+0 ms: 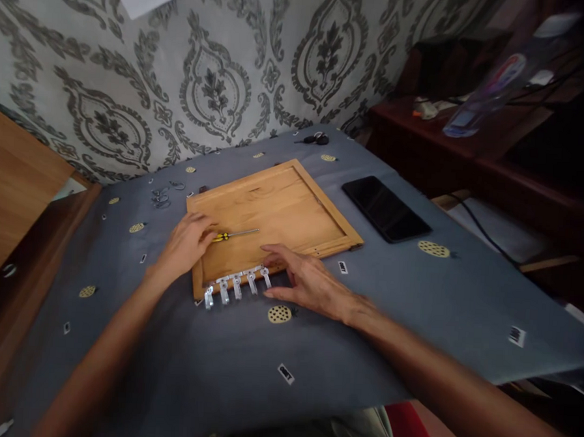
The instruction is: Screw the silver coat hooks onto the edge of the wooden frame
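A wooden framed board [273, 198] lies flat on the cloth-covered table. My left hand [187, 240] rests over its left part, fingers closed around the yellow-and-black handle of a small screwdriver [230, 235], whose shaft points right. Along the board's near edge sits a metal hook rail [237, 286] with several hooks hanging over the side. At the rail's right end is my right hand [308, 281], thumb and forefinger spread apart on either side of the last hook. Whether its fingertips touch the rail I cannot tell.
Loose metal hooks [160, 198] lie left of the board. A black phone [386, 208] lies to its right, and keys [318, 138] are at the back. Patterned wallpaper rises behind the table [344, 351]. A plastic bottle [489, 92] stands on a dark red cabinet [424, 131].
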Motion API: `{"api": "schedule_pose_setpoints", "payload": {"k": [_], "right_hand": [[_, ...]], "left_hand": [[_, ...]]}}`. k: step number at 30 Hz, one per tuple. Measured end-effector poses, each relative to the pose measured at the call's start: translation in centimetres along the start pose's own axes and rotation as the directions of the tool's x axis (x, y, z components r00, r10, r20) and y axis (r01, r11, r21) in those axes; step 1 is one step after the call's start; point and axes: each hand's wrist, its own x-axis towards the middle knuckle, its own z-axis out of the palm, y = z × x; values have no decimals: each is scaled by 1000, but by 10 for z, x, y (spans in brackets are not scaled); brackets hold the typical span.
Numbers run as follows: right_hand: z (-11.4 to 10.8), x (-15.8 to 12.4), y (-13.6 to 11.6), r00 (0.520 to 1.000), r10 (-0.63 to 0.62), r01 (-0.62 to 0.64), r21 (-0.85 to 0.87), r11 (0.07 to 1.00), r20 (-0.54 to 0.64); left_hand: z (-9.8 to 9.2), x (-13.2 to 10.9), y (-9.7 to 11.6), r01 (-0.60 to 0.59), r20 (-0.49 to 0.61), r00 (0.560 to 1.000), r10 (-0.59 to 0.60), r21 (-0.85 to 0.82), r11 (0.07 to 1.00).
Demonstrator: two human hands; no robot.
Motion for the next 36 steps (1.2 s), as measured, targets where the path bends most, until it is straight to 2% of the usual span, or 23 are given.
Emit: {"api": "schedule_pose_setpoints", "payload": {"k": [4,10,14,17,20,21,23,26,29,33,36], "right_hand": [[1,1,1,1000,-10,10,-2,1000,-14],[2,0,2,1000,1,0,28,1000,-5],[1,0,0,1000,21,-21,27,999,5],[1,0,-1,999,36,-37,25,999,2],[1,0,-2,999,49,-49,15,999,-4],[1,0,-2,999,51,-51,15,999,-4],[1,0,-3,999,52,-52,17,999,0],[1,0,-4,999,49,-49,14,999,-1],[1,1,-3,999,48,-48,9,999,-7],[1,0,-3,999,42,-42,-4,999,-7],[0,-1,-4,999,40,-40,-16,999,1]], "left_hand": [[2,-3,-17,6,35,999,-7,24,1000],[5,-8,-18,-11,107,994,15,-45,999],[0,-9,-20,28,92,996,-20,-90,996],[-11,-10,-18,48,44,998,-42,-140,989],[-28,-8,-7,43,-73,995,-64,-259,965],[-34,-7,-1,20,-158,984,-86,-378,926],[-43,-5,13,-60,-310,940,-142,-559,827],[-49,-4,37,-228,-486,846,-220,-702,675],[-48,-9,61,-271,-501,843,-196,-711,649],[-40,-20,85,-238,-456,884,-104,-630,739],[-35,-25,93,-207,-403,915,-39,-547,811]]}}
